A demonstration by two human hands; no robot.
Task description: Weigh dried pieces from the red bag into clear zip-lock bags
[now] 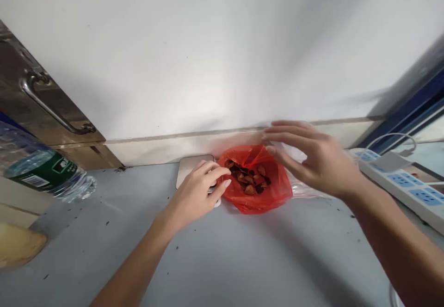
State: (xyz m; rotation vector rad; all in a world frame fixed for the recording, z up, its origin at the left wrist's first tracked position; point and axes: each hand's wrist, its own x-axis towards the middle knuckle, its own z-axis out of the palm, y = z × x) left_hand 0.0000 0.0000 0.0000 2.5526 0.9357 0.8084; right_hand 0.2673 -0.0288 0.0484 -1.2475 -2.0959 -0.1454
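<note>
A red plastic bag [258, 203] stands open against the foot of the wall. Inside it lie dark brown scraps and lighter brown pieces [248, 177], whose kind I cannot make out. My left hand [199, 184] is at the bag's left rim, thumb and forefinger slightly apart, with no clear grip on the plastic. Partly beneath this hand is a flat, pale metallic device [185, 168] with rounded corners. My right hand [305, 156] hovers by the bag's upper right rim, fingers stretched out, slightly blurred and holding nothing.
Clear plastic film [305, 190] lies right of the bag. Farther right sits a white power strip [405, 184] with a charger and cable. At left are a large water bottle [52, 170] with a green label, a yellowish object [21, 244] and a metal handle [52, 108]. Dark specks dot the grey surface [208, 265].
</note>
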